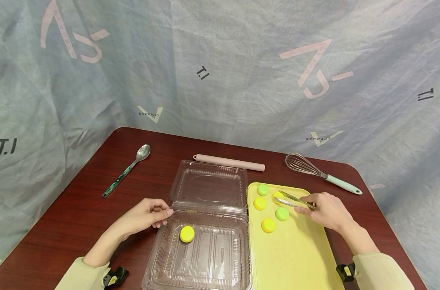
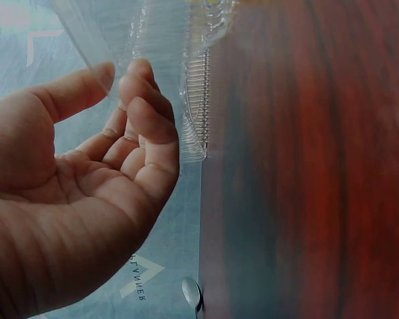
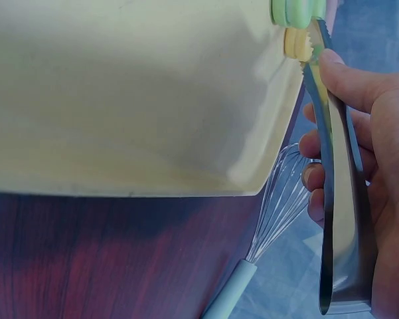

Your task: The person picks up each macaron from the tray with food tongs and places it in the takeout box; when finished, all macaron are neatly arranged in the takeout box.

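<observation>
Fingers of right hand [image 1: 326, 209] are clamped on metal tongs [image 1: 294, 200], tips w/ a yellow macaron [image 1: 277, 196] on the yellow tray [image 1: 296, 257]. Left hand [image 1: 145, 215] fingers pinch the clamshell box [image 1: 202, 257] edge left of tray. Squeeze should be kept light so shell isn't cracked; box to be held steady.

Metal tongs [image 1: 292, 200] low over yellow tray [image 1: 299, 257], tips about a yellow macaron [image 1: 277, 196].
</observation>
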Action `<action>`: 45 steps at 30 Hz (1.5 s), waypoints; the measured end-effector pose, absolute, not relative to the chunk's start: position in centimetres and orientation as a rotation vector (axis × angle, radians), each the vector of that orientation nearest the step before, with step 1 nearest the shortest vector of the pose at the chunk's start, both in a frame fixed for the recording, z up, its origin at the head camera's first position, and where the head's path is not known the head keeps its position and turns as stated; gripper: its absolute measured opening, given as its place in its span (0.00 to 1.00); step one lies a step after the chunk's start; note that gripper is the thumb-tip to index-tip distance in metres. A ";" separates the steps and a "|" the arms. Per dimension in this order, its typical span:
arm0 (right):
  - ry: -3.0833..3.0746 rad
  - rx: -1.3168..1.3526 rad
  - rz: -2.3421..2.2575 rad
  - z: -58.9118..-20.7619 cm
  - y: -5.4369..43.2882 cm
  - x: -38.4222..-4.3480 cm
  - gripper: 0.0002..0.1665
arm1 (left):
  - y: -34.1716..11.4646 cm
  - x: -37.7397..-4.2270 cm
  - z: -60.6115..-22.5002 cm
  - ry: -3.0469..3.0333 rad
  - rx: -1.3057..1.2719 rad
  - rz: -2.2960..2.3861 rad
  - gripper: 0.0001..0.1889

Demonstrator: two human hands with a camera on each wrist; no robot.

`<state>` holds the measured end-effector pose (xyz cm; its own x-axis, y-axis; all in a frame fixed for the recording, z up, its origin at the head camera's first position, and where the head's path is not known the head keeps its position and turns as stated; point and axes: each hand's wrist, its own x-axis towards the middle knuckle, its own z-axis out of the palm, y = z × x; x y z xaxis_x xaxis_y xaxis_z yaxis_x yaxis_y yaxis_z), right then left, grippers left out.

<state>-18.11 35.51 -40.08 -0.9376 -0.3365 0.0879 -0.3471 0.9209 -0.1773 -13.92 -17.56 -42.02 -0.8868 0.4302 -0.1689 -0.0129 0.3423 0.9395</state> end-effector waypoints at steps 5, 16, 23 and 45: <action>-3.022 0.545 0.299 -40.1 35.5 -18.1 0.26 | -17.5 -13.9 -42.0 2.227 0.369 1.561 0.14; -3.002 0.570 0.312 -39.8 35.5 -18.2 0.25 | -17.5 -13.9 -41.9 2.229 0.372 1.561 0.14; -3.003 0.550 0.311 -39.1 35.5 -18.1 0.23 | -17.5 -13.9 -42.0 2.229 0.370 1.565 0.14; -2.912 0.663 0.289 -36.1 32.8 -17.3 0.21 | -17.4 -13.8 -42.0 2.210 0.371 1.586 0.13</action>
